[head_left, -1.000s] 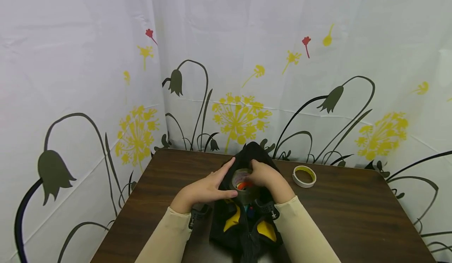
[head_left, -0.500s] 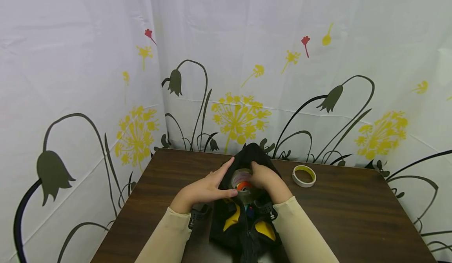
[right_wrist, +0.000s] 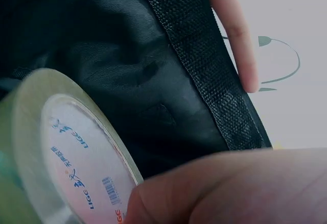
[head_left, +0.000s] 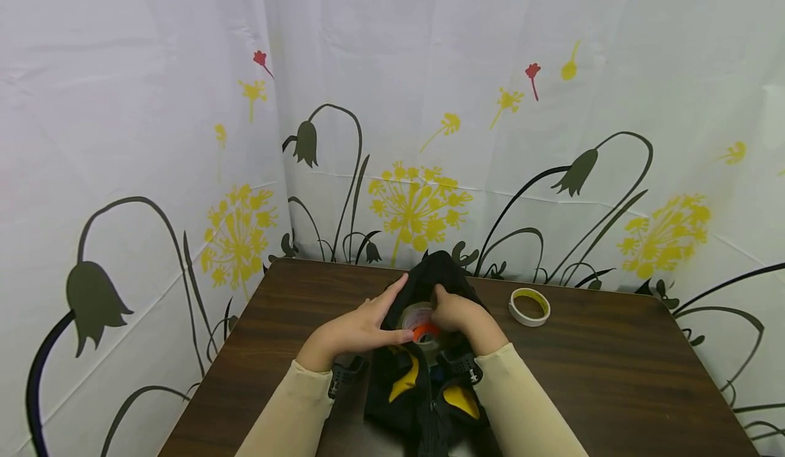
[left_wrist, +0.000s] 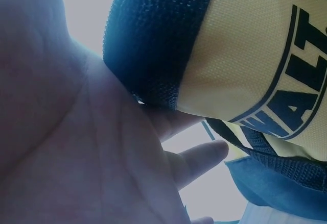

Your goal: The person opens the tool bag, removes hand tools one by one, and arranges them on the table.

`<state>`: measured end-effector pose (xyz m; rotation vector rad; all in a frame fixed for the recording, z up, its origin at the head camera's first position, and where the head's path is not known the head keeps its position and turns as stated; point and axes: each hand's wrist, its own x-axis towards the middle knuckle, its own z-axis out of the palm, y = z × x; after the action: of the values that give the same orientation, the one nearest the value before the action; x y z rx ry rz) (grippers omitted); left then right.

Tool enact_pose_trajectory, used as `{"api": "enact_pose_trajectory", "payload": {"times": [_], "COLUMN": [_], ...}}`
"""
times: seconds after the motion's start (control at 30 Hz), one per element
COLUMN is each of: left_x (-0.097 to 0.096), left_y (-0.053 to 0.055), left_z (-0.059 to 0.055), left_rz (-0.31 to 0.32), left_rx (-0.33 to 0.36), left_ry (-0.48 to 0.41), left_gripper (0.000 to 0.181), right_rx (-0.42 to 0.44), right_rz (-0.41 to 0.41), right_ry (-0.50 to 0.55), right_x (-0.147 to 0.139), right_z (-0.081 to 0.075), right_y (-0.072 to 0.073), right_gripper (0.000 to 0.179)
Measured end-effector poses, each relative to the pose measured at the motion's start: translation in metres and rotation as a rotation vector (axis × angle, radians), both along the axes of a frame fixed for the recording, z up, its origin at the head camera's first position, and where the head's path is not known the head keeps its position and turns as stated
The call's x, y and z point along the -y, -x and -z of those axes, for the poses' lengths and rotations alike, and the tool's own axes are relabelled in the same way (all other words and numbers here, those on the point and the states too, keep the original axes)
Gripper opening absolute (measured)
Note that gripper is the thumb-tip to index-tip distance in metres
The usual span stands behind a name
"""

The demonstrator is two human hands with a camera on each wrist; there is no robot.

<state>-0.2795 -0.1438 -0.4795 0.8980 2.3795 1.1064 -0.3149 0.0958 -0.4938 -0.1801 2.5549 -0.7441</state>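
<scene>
A black and yellow tool bag [head_left: 423, 413] stands on the table between both hands, its mouth open. My left hand [head_left: 352, 327] holds its left side, with the thumb over the rim; the wrist view shows the printed yellow side [left_wrist: 245, 55] beside the palm. A wide roll of clear packing tape [head_left: 417, 315] sits tilted in the mouth, with an orange thing [head_left: 424, 332] showing through its core. My right hand [head_left: 466, 315] straddles the right rim: a finger lies outside, and the thumb touches the tape roll [right_wrist: 84, 157] in the right wrist view.
A white tape roll with a yellow core [head_left: 529, 307] lies on the brown table [head_left: 601, 368], right of the bag. A flower-printed white curtain [head_left: 552, 123] hangs behind and to the left of the table.
The packing tape roll has sunk slightly lower in the bag's mouth, and its tilt has changed. My right hand has shifted slightly down with it; the left hand stays in place.
</scene>
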Motion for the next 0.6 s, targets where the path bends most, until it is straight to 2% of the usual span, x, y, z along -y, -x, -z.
{"api": "enact_pose_trajectory", "payload": {"times": [0.13, 0.37, 0.5, 0.6], "left_x": [0.0, 0.0, 0.001, 0.0], "left_y": [0.0, -0.001, -0.002, -0.001], "left_z": [-0.001, -0.004, -0.005, -0.004], "left_rz": [0.0, 0.006, 0.0, 0.004], "left_rx": [-0.001, 0.006, 0.01, 0.005], "left_ry": [-0.002, -0.017, -0.014, -0.017], "left_gripper": [0.102, 0.1, 0.101, 0.101], "right_rx": [0.026, -0.03, -0.104, -0.198], "right_rz": [-0.008, -0.08, -0.09, -0.099], "right_ry": [0.051, 0.124, 0.12, 0.042], "right_x": [0.001, -0.004, -0.006, -0.005], "right_z": [0.001, -0.008, -0.016, -0.026], "right_y": [-0.002, -0.007, -0.012, -0.017], "right_gripper": [0.07, 0.028, 0.029, 0.031]}}
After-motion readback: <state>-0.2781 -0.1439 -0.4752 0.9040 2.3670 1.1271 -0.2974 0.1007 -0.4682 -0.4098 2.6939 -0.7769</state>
